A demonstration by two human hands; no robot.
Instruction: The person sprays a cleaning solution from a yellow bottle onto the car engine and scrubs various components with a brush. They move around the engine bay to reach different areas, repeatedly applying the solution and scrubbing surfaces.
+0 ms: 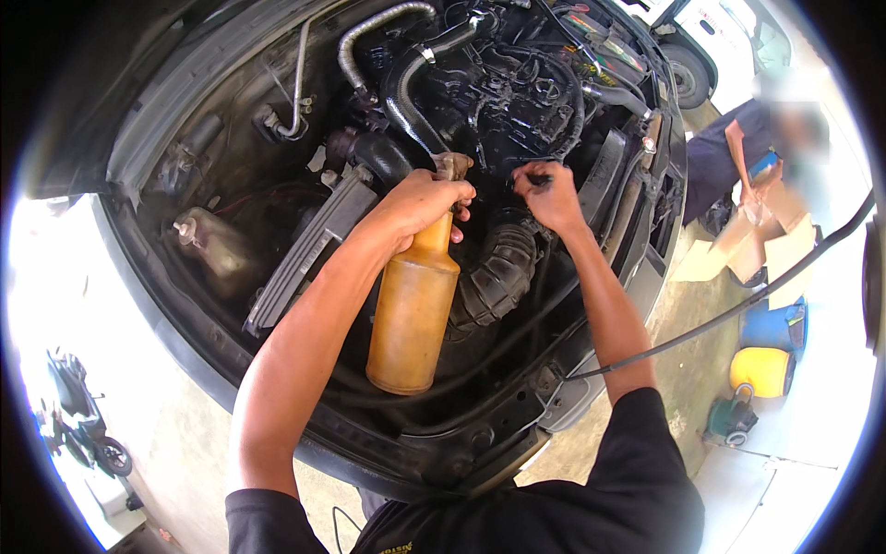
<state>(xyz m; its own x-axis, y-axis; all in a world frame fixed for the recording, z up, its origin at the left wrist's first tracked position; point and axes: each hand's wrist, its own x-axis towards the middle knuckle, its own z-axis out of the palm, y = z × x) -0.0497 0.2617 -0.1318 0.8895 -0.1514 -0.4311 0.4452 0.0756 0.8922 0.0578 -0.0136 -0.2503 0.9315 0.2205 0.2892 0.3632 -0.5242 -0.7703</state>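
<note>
My left hand (426, 207) is wrapped round the neck of a yellow-orange plastic bottle (413, 319). The bottle's neck points toward the engine (517, 102) and its base toward me. A brownish piece (452, 166) shows at the top of the neck; I cannot make out what it is. To the right, my right hand (554, 198) is closed over the front of the engine, its fingers pinched on a small black piece (540, 180) whose kind I cannot tell. Just below the right hand lies a black ribbed air hose (498, 272).
Left of the bottle sits a long finned box (314, 249), with a cloudy reservoir (220, 245) beyond it. A black cable (738, 305) crosses at right. A person (729, 162) handles an open cardboard box (761, 231) near blue (773, 323) and yellow containers (760, 371).
</note>
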